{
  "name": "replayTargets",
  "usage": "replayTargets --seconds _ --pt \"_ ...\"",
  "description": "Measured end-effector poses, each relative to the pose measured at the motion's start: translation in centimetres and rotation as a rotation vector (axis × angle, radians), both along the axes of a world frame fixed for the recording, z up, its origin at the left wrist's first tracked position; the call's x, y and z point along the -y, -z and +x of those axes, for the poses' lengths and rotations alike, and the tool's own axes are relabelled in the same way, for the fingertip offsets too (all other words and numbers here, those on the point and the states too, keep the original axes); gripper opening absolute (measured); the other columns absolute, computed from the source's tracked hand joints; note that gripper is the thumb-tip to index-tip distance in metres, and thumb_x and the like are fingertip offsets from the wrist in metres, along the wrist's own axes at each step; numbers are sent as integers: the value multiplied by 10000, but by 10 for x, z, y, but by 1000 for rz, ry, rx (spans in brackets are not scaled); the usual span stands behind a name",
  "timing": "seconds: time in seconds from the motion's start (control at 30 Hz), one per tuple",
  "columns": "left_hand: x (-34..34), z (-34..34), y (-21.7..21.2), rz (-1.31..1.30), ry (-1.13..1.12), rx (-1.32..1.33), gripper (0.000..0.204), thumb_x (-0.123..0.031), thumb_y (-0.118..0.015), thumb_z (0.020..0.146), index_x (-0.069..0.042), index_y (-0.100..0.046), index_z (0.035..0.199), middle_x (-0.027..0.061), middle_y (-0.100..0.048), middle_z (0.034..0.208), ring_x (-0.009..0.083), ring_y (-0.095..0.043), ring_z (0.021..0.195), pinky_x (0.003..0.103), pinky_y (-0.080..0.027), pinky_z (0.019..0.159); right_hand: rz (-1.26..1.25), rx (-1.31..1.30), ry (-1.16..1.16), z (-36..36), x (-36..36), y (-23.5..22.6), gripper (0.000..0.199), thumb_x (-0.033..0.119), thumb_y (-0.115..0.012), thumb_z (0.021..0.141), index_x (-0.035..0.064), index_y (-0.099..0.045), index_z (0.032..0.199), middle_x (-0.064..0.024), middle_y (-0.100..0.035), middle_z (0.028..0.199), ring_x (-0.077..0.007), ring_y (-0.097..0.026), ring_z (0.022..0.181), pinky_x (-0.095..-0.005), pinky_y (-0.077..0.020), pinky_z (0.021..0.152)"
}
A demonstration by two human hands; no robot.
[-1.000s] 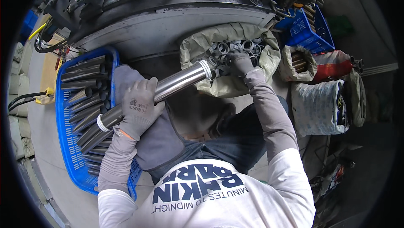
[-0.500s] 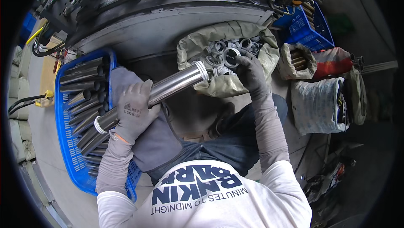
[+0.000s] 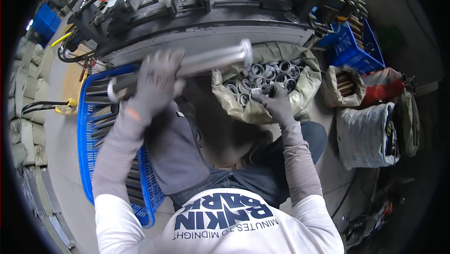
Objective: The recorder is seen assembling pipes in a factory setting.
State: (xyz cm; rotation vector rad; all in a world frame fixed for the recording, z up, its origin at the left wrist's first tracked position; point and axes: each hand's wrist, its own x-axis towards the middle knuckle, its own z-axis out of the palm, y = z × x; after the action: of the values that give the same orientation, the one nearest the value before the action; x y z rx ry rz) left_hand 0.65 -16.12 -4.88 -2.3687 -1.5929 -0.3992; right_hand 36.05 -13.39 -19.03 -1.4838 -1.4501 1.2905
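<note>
My gloved left hand (image 3: 158, 78) is closed around a shiny metal tube (image 3: 211, 61), blurred by motion and raised toward the bench front. Pale rings (image 3: 246, 53) sit around its right end, and another pale ring (image 3: 111, 90) shows at its left end. To the right, an open woven sack (image 3: 307, 97) is filled with loose grey rings (image 3: 283, 67). Over the sack's near side, my gloved right hand (image 3: 277, 105) has its fingers pinched at a grey ring (image 3: 256, 95); the fingertips partly hide it.
A blue basket (image 3: 83, 160) of dark metal tubes (image 3: 105, 120) stands at my left. Across the front runs a machine bench (image 3: 211, 26). At right are a blue crate (image 3: 351, 50), a small sack of brown tubes (image 3: 332, 92) and a white sack (image 3: 365, 136). A grey cloth (image 3: 173, 160) covers my left thigh.
My left hand has lifted the tube away from my lap toward the bench. The right hand has moved down, away from the tube's end, to the sack's near side.
</note>
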Motion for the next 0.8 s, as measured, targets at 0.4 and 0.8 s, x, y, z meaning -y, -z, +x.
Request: replayTargets --seconds 0.4,0.8 --pt "-278 -12 -46 325 -428 -132 392 -159 -692 927 -176 -621 1312 127 -683 1285 338 -656 1232 525 -511 1029 189 178 -118 -9 -7 10 637 360 -792 938 5 -626 1440 -226 -698 1373 -375 -671 1274 -438 -514 1086" --pt "-231 -18 8 313 -197 -89 497 -151 -681 908 -125 -590 1395 129 -652 1396 334 -593 1360 512 -478 1112 19 -211 -200 -5 -8 9 417 184 -583 1069 16 -652 1444 -113 -705 1372 -187 -656 1217 -299 -506 1045"
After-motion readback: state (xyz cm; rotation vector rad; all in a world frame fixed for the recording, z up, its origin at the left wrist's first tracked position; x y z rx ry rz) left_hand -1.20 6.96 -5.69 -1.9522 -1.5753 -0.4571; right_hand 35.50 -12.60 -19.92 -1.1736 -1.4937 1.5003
